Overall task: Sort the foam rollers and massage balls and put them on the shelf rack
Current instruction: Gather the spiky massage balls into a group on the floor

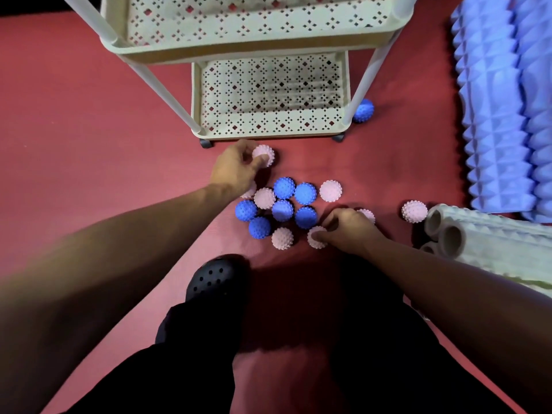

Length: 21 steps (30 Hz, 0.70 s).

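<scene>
Several spiky massage balls, pink and blue, lie clustered on the red mat in front of the cream shelf rack [270,128]. My left hand [236,167] grips a pink ball [264,155] just before the rack's lowest tray. My right hand [349,228] closes on another pink ball [316,237] at the cluster's near right; a further pink ball [368,215] is half hidden behind it. Blue balls [283,188] fill the cluster's middle. Blue foam rollers [495,115] lie at the right, pale green ones [490,237] nearer me.
One blue ball [363,110] rests behind the rack's right leg. A single pink ball [414,211] sits beside the green rollers. The rack has perforated trays on white poles and small castors. My black clog [216,277] and dark trousers are below the cluster.
</scene>
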### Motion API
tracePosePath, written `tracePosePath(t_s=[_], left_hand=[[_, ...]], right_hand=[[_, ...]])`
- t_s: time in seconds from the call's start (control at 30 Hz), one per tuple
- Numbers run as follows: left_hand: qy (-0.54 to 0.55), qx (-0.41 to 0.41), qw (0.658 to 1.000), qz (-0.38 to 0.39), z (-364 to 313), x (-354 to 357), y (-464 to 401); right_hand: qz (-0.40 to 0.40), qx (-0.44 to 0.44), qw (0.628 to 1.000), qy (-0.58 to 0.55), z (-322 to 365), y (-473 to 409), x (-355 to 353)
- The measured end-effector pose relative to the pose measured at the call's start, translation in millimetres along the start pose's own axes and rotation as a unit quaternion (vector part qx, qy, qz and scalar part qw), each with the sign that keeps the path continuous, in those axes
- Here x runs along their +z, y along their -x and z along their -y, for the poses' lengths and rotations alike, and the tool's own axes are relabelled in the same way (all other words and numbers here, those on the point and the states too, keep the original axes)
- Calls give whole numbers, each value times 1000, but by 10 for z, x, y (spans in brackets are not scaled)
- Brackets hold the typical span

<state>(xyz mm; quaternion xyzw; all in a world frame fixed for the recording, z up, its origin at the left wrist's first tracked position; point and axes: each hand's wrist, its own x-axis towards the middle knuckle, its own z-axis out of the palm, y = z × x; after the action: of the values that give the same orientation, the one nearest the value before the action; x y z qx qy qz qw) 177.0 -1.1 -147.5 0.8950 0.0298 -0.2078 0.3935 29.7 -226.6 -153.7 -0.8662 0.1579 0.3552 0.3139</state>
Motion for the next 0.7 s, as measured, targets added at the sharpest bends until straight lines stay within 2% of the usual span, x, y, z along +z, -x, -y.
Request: tracePosePath(t_s=[0.1,0.2,0.43,0.7], left_hand=[[-41,-22,997,55,106,52,-117],[-32,-43,993,105,218,149,-150],[1,-48,989,141,246,111,-107],[-23,-12,988,152,314,109,-67]], right_hand=[[-10,9,1000,-12,-22,-13,-35],[-28,8,999,-25,-53,-31,-129],[-124,12,991,-49,-2,-81,-260],[-118,7,991,-66,29,-114,-197]])
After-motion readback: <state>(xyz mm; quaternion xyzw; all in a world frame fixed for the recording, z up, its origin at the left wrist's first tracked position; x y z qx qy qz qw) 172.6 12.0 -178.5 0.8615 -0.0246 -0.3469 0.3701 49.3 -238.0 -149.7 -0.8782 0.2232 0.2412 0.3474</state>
